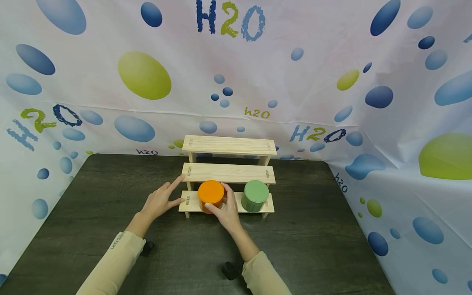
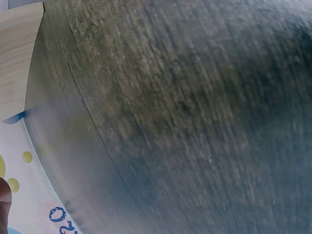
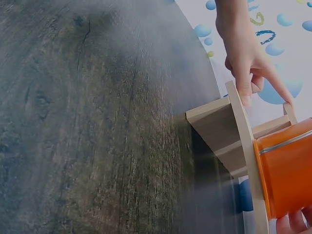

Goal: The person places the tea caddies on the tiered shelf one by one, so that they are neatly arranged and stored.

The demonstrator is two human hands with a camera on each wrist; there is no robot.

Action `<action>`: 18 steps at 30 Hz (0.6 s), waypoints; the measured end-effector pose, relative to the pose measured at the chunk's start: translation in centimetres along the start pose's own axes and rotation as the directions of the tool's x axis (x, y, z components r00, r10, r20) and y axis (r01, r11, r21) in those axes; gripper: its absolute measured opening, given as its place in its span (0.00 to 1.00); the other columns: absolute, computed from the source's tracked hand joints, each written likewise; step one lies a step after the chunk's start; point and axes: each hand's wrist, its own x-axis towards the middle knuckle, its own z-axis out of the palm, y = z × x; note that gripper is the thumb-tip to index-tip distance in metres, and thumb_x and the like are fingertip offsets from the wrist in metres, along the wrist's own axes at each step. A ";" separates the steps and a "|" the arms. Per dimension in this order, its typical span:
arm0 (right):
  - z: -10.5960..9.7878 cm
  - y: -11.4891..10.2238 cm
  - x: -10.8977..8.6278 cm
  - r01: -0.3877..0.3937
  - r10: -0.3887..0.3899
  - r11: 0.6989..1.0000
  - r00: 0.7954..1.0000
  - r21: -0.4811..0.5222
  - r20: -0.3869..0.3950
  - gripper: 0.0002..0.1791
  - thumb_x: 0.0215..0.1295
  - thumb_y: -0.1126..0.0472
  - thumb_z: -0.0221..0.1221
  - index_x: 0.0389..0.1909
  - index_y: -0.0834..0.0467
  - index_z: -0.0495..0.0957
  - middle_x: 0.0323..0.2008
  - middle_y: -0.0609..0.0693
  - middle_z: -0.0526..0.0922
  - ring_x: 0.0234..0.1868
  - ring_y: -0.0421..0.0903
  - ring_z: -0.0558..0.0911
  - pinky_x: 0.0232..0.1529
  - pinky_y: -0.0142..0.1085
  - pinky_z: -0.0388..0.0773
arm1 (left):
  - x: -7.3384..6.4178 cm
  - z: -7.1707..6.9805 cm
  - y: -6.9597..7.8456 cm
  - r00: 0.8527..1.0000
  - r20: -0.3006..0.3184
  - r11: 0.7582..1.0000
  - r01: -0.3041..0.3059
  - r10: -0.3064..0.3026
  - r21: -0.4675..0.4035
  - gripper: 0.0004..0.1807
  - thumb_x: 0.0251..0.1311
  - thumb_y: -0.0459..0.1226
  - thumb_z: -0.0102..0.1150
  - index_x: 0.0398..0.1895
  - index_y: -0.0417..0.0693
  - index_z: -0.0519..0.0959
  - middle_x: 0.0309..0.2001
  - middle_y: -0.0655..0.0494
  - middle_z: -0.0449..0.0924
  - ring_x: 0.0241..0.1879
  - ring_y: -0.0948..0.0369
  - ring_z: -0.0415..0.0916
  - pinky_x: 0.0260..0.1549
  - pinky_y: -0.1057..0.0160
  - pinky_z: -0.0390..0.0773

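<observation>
An orange canister point(image 1: 210, 191) with a round lid sits on the lowest tier of a small wooden three-step shelf point(image 1: 228, 172). My right hand point(image 1: 229, 215) holds this canister, thumb at the front and fingers round its right side. In the right wrist view a metal wire crosses the canister point(image 3: 292, 165), and fingertips show at its lower part. My left hand point(image 1: 158, 202) is at the shelf's left end, index finger extended to the middle tier's edge and thumb at the lowest tier's edge. A green canister point(image 1: 255, 196) stands on the lowest tier, right of the orange one.
The shelf stands near the back edge of a dark wood-grain table point(image 1: 317, 229). Behind and beside it hangs a white curtain point(image 1: 309, 82) printed with blue and green ovals. Small black devices point(image 1: 230, 270) show beside both sleeves.
</observation>
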 end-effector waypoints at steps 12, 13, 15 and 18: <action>-0.1 -0.3 0.2 0.000 0.000 1.000 1.000 -0.008 -0.017 0.37 0.52 0.69 0.63 0.61 0.69 0.56 0.55 0.65 0.64 0.55 0.57 0.68 0.55 0.52 0.66 | 0.0 -0.1 0.1 1.000 -0.003 1.000 -0.004 0.004 0.001 0.47 0.51 0.51 0.63 0.71 0.67 0.45 0.37 0.42 0.71 0.16 0.59 0.63 0.13 0.63 0.66; 0.0 -0.3 0.2 -0.002 0.002 1.000 1.000 -0.006 -0.016 0.37 0.52 0.69 0.63 0.61 0.69 0.56 0.55 0.65 0.64 0.55 0.57 0.68 0.55 0.52 0.66 | 0.0 -0.1 0.1 1.000 -0.003 1.000 -0.004 0.004 0.001 0.47 0.51 0.51 0.63 0.71 0.67 0.45 0.37 0.42 0.71 0.16 0.59 0.63 0.13 0.63 0.65; 0.0 -0.2 0.2 -0.004 0.004 1.000 1.000 -0.002 -0.016 0.37 0.52 0.69 0.63 0.61 0.69 0.56 0.55 0.65 0.64 0.56 0.57 0.67 0.55 0.52 0.65 | 0.0 -0.2 0.1 1.000 -0.002 1.000 -0.003 0.003 0.003 0.47 0.51 0.51 0.63 0.71 0.67 0.45 0.37 0.43 0.71 0.16 0.60 0.62 0.13 0.63 0.65; 0.0 -0.1 0.2 -0.012 0.012 1.000 1.000 0.007 -0.019 0.37 0.52 0.69 0.64 0.61 0.68 0.57 0.56 0.64 0.64 0.56 0.57 0.67 0.56 0.52 0.65 | -0.1 -0.2 0.2 1.000 0.001 1.000 -0.002 0.002 0.003 0.47 0.51 0.51 0.63 0.71 0.66 0.45 0.37 0.42 0.71 0.16 0.60 0.63 0.13 0.63 0.66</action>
